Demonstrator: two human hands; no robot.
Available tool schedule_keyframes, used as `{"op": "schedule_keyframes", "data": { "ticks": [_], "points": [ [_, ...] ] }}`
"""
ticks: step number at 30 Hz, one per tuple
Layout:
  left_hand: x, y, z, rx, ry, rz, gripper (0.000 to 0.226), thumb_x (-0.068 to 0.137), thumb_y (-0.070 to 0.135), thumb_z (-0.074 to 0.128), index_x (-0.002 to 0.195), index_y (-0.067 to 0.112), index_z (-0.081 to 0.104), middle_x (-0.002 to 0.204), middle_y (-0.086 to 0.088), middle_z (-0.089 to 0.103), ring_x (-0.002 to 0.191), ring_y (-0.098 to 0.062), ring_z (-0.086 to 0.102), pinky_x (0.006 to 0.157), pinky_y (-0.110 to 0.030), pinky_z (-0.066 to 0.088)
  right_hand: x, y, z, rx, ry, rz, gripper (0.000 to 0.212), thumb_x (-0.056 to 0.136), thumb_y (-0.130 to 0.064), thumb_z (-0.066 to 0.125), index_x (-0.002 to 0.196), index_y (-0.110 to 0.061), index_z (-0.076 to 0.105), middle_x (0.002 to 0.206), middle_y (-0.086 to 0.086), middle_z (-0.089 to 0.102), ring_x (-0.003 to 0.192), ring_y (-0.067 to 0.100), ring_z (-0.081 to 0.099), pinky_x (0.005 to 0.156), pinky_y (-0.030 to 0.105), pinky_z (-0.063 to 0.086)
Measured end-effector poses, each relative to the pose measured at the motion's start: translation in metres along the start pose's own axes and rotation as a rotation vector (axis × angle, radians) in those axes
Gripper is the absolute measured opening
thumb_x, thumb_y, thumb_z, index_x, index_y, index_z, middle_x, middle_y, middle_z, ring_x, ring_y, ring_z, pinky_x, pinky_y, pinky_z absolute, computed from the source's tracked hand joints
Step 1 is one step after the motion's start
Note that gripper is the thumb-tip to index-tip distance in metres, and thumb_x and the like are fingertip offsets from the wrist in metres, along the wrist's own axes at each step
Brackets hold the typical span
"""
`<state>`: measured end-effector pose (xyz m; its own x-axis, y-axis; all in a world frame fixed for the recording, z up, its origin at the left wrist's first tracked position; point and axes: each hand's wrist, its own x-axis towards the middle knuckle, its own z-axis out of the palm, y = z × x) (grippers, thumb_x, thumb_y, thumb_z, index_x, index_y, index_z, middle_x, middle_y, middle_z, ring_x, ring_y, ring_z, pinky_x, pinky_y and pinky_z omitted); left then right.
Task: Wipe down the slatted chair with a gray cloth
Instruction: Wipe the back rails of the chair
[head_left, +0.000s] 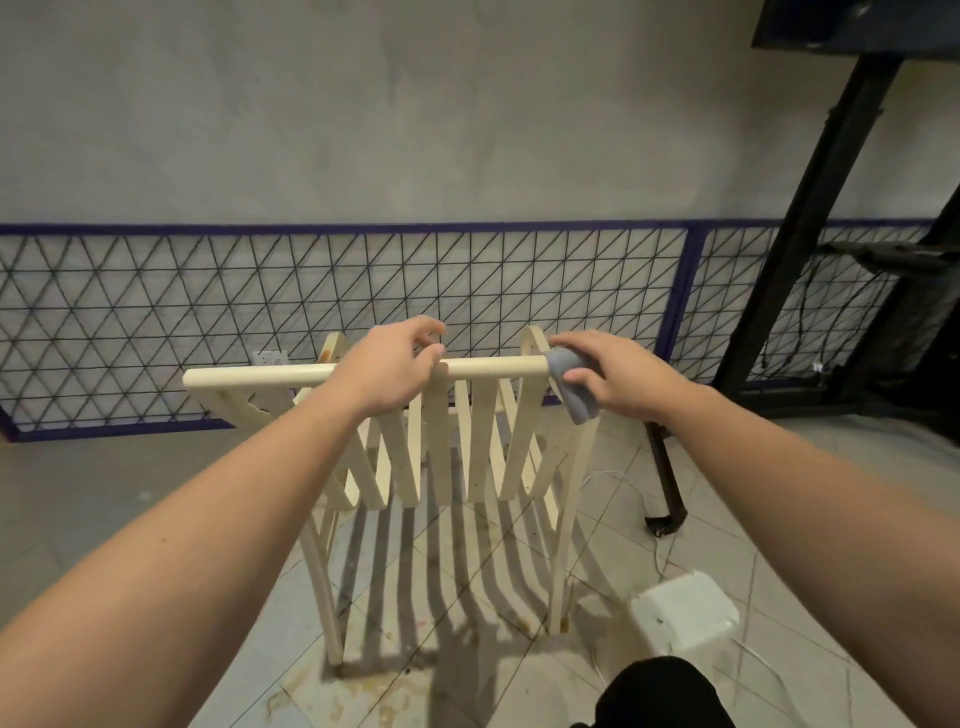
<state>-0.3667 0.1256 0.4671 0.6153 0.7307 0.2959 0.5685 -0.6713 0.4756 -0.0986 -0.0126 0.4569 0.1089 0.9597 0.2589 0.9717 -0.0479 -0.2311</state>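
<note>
Your left hand (387, 366) curls around the top rail (260, 375) of the cream slatted chair (436, 457) on the tiled floor (78, 493), steadying its light, rigid frame, while your right hand (615, 371) pinches the soft, limp gray cloth (569, 387) against the rail's right end.

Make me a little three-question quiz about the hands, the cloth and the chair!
1. True or false: the gray cloth is in the left hand.
2. Which part of the slatted chair does the cloth touch? A) a leg B) the top rail C) the seat
3. Fill in: the left hand grips the top ____.

Key: 1 false, the right hand holds it; 2 B; 3 rail.
</note>
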Motion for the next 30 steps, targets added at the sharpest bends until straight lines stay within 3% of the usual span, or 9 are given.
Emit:
{"op": "schedule_keyframes", "data": {
  "ticks": [3, 7, 12, 16, 18, 21, 24, 27, 30],
  "points": [
    [-0.001, -0.022, -0.024, 0.173, -0.035, -0.052, 0.027, 0.099, 0.043, 0.047, 0.109, 0.033, 0.07, 0.103, 0.011, 0.071, 0.103, -0.019, 0.062, 0.088, -0.036, 0.05, 0.005, -0.002, 0.002, -0.1, -0.039, -0.01, 0.035, 0.097, -0.032, 0.056, 0.131, -0.026, 0.05, 0.119, -0.002, 0.059, 0.108, 0.017, 0.052, 0.098, 0.04, 0.044],
    [-0.004, -0.044, -0.036, 0.058, -0.15, -0.152, 0.04, 0.095, 0.057, 0.052, 0.07, 0.031, 0.07, 0.065, -0.001, 0.057, 0.061, -0.017, 0.053, 0.059, -0.029, 0.043, 0.015, -0.028, 0.019, -0.179, 0.016, -0.084, 0.025, 0.099, -0.035, 0.051, 0.122, -0.026, 0.05, 0.111, -0.003, 0.055, 0.1, 0.019, 0.051, 0.09, 0.036, 0.041],
    [-0.011, -0.045, -0.032, 0.02, -0.083, -0.088, 0.037, 0.1, 0.045, 0.048, 0.09, 0.024, 0.076, 0.066, -0.008, 0.06, 0.068, -0.01, 0.052, 0.058, -0.02, 0.033, 0.035, -0.082, 0.042, -0.245, 0.109, -0.179, 0.024, 0.098, -0.035, 0.049, 0.118, -0.02, 0.051, 0.109, 0.001, 0.054, 0.096, 0.023, 0.051, 0.085, 0.039, 0.043],
    [-0.015, -0.053, -0.034, -0.066, -0.014, -0.124, 0.053, 0.102, 0.059, 0.034, 0.095, 0.028, 0.077, 0.082, 0.0, 0.07, 0.086, -0.018, 0.061, 0.072, -0.03, 0.042, 0.049, -0.124, 0.061, -0.271, 0.144, -0.229, 0.022, 0.099, -0.034, 0.049, 0.115, -0.018, 0.049, 0.109, 0.003, 0.055, 0.096, 0.025, 0.051, 0.081, 0.039, 0.038],
    [-0.015, -0.051, -0.034, -0.041, -0.015, -0.123, 0.06, 0.101, 0.064, 0.03, 0.09, 0.025, 0.075, 0.079, -0.001, 0.068, 0.082, -0.019, 0.06, 0.07, -0.032, 0.042, 0.052, -0.129, 0.062, -0.26, 0.134, -0.26, 0.024, 0.1, -0.034, 0.048, 0.118, -0.018, 0.049, 0.11, 0.002, 0.055, 0.097, 0.025, 0.052, 0.081, 0.038, 0.038],
    [-0.015, -0.05, -0.034, 0.03, -0.029, -0.114, 0.074, 0.099, 0.069, 0.027, 0.088, 0.011, 0.071, 0.075, -0.011, 0.064, 0.077, -0.024, 0.059, 0.067, -0.033, 0.04, 0.042, -0.103, 0.047, -0.193, 0.105, -0.254, 0.019, 0.099, -0.033, 0.048, 0.113, -0.021, 0.049, 0.106, 0.0, 0.054, 0.094, 0.024, 0.052, 0.075, 0.036, 0.033],
    [-0.015, -0.054, -0.035, 0.048, -0.031, -0.116, 0.083, 0.096, 0.074, 0.025, 0.094, 0.004, 0.069, 0.075, -0.015, 0.062, 0.078, -0.027, 0.06, 0.066, -0.033, 0.039, 0.017, -0.051, 0.033, -0.201, 0.117, -0.166, 0.022, 0.1, -0.037, 0.046, 0.119, -0.025, 0.047, 0.112, -0.003, 0.056, 0.097, 0.021, 0.051, 0.085, 0.038, 0.041],
    [-0.015, -0.056, -0.035, 0.05, -0.023, -0.117, 0.086, 0.091, 0.079, 0.023, 0.091, 0.007, 0.07, 0.068, -0.009, 0.059, 0.074, -0.027, 0.061, 0.065, -0.033, 0.041, -0.01, 0.003, 0.016, -0.26, 0.139, -0.011, 0.029, 0.099, -0.036, 0.049, 0.127, -0.03, 0.044, 0.119, -0.007, 0.054, 0.106, 0.016, 0.052, 0.095, 0.034, 0.041],
    [-0.015, -0.053, -0.034, 0.034, -0.008, -0.128, 0.07, 0.097, 0.07, 0.026, 0.09, 0.023, 0.077, 0.076, -0.01, 0.07, 0.077, -0.02, 0.062, 0.068, -0.03, 0.044, -0.024, 0.03, 0.004, -0.243, 0.119, 0.109, 0.042, 0.097, -0.029, 0.057, 0.136, -0.023, 0.044, 0.129, -0.003, 0.052, 0.116, 0.017, 0.048, 0.101, 0.035, 0.041]
  ]
}}
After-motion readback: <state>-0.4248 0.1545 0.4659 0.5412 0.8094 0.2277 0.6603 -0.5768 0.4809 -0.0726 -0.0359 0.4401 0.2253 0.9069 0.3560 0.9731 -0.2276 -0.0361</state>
